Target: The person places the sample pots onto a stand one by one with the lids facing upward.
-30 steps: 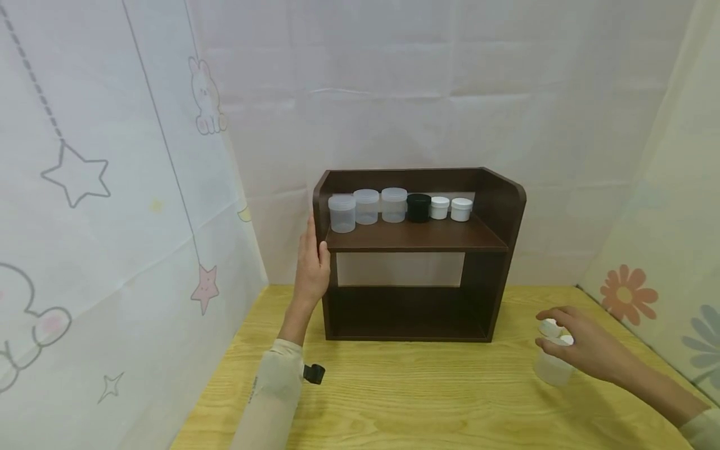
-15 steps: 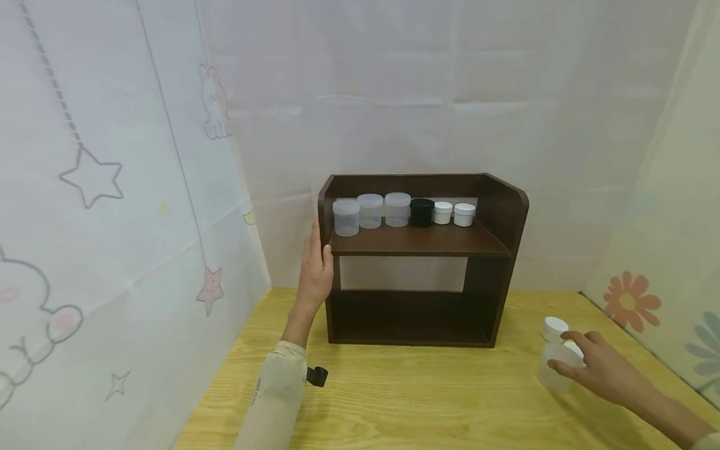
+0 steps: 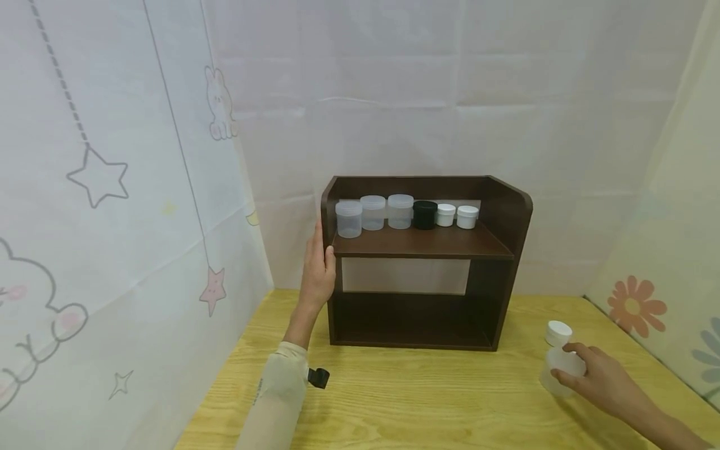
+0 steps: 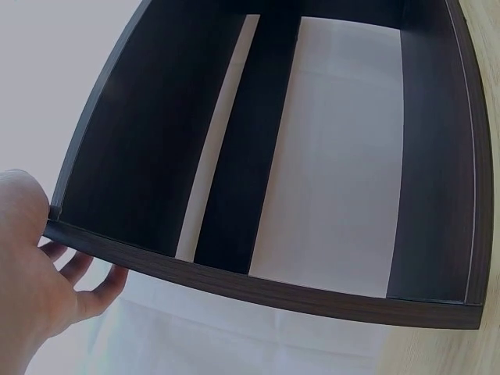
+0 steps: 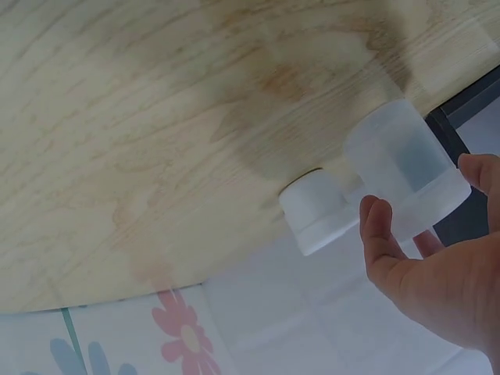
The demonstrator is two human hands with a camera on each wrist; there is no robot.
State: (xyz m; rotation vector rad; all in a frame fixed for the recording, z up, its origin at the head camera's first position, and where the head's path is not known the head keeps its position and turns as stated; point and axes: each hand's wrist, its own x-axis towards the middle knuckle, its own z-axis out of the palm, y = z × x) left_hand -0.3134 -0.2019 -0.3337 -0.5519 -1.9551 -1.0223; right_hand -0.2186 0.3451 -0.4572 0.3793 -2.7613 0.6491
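My left hand [image 3: 318, 278] lies against the left side of a dark brown two-tier shelf [image 3: 422, 250], fingers straight up along the panel. In the left wrist view, the fingertips [image 4: 109, 289] show beyond the panel's edge. At the right of the table, my right hand [image 3: 604, 381] holds a translucent lidded jar [image 3: 554, 378] between thumb and fingers. The right wrist view shows the thumb [image 5: 476, 166] at one side of its lid and fingers at the other. Close behind this jar stands a small white jar [image 3: 559, 333].
On the upper tier stand a row of translucent jars [image 3: 373, 214], a black jar [image 3: 424, 215] and white jars [image 3: 467, 217]. A light wood table [image 3: 416, 400] bears the shelf. Printed cloth walls [image 3: 169, 156] enclose the left, back and right.
My right hand has come down and back, its thumb and fingers closing round the translucent jar. A second small white jar there is now hidden behind the hand. My left hand stays at the shelf.
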